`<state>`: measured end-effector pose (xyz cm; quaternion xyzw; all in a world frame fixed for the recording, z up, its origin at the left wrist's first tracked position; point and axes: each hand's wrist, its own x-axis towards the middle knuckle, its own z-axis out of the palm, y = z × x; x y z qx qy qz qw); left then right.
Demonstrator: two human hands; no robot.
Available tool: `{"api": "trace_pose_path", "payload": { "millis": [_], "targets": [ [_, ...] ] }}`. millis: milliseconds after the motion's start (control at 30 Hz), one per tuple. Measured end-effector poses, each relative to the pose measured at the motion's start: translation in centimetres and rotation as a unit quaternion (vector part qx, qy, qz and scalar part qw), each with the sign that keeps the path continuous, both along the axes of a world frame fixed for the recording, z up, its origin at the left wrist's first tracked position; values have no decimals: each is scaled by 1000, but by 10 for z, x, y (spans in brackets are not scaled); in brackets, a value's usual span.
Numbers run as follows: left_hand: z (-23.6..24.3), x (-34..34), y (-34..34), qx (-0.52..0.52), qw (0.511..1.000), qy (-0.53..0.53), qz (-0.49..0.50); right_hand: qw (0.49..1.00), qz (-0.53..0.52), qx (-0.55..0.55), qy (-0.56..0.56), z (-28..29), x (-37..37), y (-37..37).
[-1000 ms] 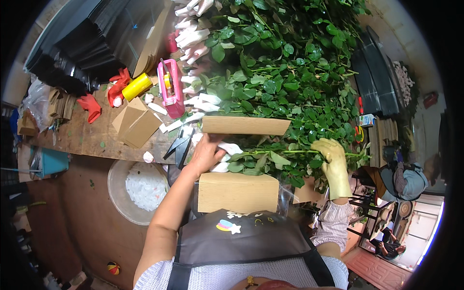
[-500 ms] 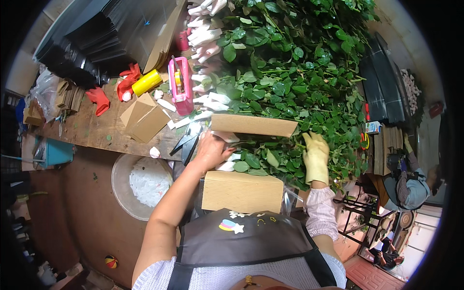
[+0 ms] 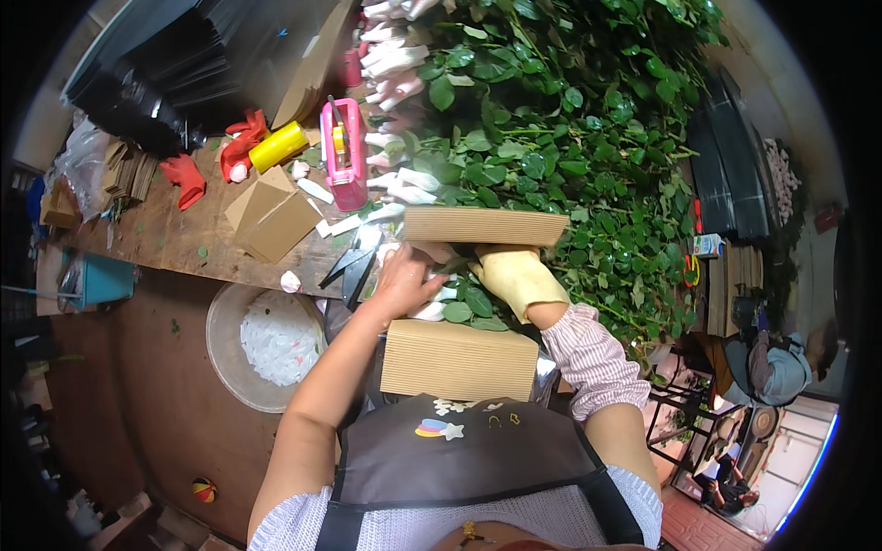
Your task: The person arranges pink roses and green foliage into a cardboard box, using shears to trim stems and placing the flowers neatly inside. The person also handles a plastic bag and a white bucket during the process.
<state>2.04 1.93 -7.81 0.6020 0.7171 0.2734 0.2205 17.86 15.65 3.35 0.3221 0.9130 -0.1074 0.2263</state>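
Observation:
A sheet of corrugated cardboard wrap has its far flap (image 3: 487, 226) standing up and its near flap (image 3: 459, 360) close to my apron. Leafy flower stems (image 3: 473, 307) lie between the flaps, their heads in white net sleeves (image 3: 428, 310) toward the left. My bare left hand (image 3: 404, 281) curls its fingers round the sleeved heads at the left end. My right hand (image 3: 520, 278), in a yellow rubber glove, rests over the stems; its fingers are hidden among leaves and under the far flap. Black-handled shears (image 3: 354, 268) lie left of my left hand.
A big pile of leafy stems (image 3: 588, 138) covers the table's far side. A pink tape dispenser (image 3: 344, 165), cardboard pieces (image 3: 273, 225), a yellow roll (image 3: 278, 147) and red gloves (image 3: 188, 182) lie left. A round bin (image 3: 220, 335) of white scraps stands below the table edge.
My right hand has moved left from the leaves beyond the cardboard's right end to the stems between the flaps. My left hand stays at the sleeved heads.

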Motion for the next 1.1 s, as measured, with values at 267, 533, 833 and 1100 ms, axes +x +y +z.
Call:
{"api": "trace_pose_path", "payload": {
  "millis": [267,533,833,1100],
  "targets": [
    [-2,4,-1,31,977,-200,74,994,0,93,51,-48,16,2],
    [-1,1,-1,106,967,-148,178,987,-4,128,95,-78,20,0],
    [-31,-41,-36,128,932,-213,264,986,16,36,164,-60,27,-2],
    [-36,-5,-3,104,960,-158,205,992,-30,87,89,-75,22,-9]
  ]
}}
